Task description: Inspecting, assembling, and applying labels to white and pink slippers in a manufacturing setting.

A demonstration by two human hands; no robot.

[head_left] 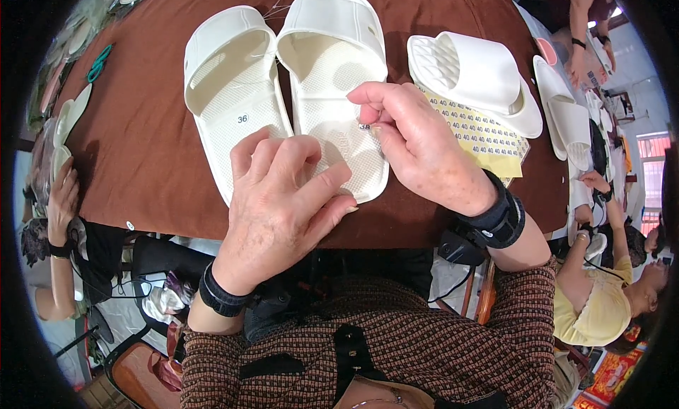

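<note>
The pair of white slides lies side by side on the brown cloth (pixel 141 147), the left slide (pixel 230 101) and right slide (pixel 322 108) both with straps far and heels near, long axes running near to far, leaning slightly left. They look light, springy and hardly fragile, perhaps slick, best taken by the side rims or strap. The left hand (pixel 272 200) arches over the near ends, thumb apart from forefinger; the right hand (pixel 424 143) has a small sticker (pixel 364 127) at its thumb tip, whether pinched I cannot tell.
</note>
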